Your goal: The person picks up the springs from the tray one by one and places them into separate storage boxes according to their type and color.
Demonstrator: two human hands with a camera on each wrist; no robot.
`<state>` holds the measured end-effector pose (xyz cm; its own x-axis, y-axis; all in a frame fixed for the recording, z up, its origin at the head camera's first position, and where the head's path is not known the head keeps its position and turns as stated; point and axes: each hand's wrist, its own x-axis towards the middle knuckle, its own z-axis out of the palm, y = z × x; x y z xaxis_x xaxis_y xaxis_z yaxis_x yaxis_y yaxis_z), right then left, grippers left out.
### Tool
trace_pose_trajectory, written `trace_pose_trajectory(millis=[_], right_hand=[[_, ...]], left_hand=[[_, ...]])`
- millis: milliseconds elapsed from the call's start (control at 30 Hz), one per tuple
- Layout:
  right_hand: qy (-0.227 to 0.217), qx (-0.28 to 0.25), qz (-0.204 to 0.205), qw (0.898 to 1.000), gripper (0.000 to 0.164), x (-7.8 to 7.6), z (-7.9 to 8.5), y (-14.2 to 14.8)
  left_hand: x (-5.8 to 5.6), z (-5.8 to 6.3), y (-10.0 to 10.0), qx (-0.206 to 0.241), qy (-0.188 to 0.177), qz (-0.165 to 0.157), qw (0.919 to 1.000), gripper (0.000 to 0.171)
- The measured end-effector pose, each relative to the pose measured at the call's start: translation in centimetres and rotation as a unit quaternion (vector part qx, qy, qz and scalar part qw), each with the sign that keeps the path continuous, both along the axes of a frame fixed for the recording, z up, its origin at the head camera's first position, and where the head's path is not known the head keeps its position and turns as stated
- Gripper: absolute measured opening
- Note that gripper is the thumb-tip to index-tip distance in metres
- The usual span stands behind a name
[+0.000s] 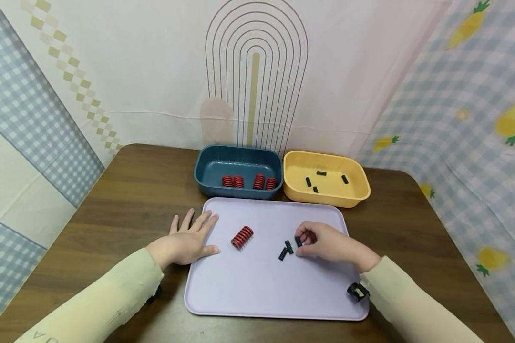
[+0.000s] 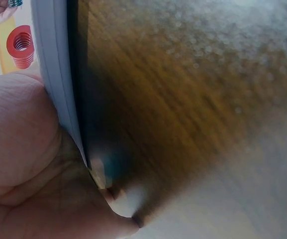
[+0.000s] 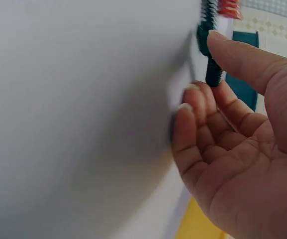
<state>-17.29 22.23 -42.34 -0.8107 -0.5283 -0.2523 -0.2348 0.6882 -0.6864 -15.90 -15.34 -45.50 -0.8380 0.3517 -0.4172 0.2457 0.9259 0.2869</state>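
My right hand is over the right half of the lilac tray, pinching a small dark green spring between thumb and index finger. In the right wrist view the held spring shows between those fingers. Just left of it lie two more small dark springs, one upright-leaning and one slanted. A larger red spring lies on its side left of the tray's middle. My left hand rests spread across the tray's left edge and the table, holding nothing.
Behind the tray stands a dark blue bin with several red springs. Beside it on the right, a yellow bin contains several small dark springs. All stand on a brown wooden table, with patterned cloth hanging behind.
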Motion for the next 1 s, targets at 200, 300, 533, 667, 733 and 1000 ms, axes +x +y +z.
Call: trace_pose_trajectory(millis=[200, 300, 533, 667, 733, 1000], right_hand=[[0.046, -0.016, -0.035, 0.998, 0.029, -1.1, 1.7, 1.5], [0.089, -0.023, -0.065, 0.994, 0.029, -1.9, 2.7, 2.3], [0.146, -0.029, -0.145, 0.978, 0.039, -3.4, 4.4, 4.3], [0.191, -0.042, -0.194, 0.961, 0.045, -4.0, 4.5, 5.2], [0.197, -0.049, -0.218, 0.955, 0.047, -4.2, 4.4, 5.5], [0.172, -0.031, -0.279, 0.944, 0.053, -5.0, 3.6, 6.5]], left_hand=[[-0.1, 0.0, 0.0, -0.004, -0.003, -0.001, 1.0000, 0.094], [-0.1, 0.1, 0.0, -0.003, 0.001, -0.001, 1.0000, 0.094], [-0.1, 0.2, 0.0, 0.001, -0.003, -0.002, 1.0000, 0.093], [0.0, 0.1, 0.0, 0.002, 0.002, 0.001, 1.0000, 0.092], [0.1, 0.1, 0.0, 0.000, -0.001, 0.001, 1.0000, 0.092], [0.2, 0.4, -0.1, 0.004, 0.002, 0.000, 1.0000, 0.090]])
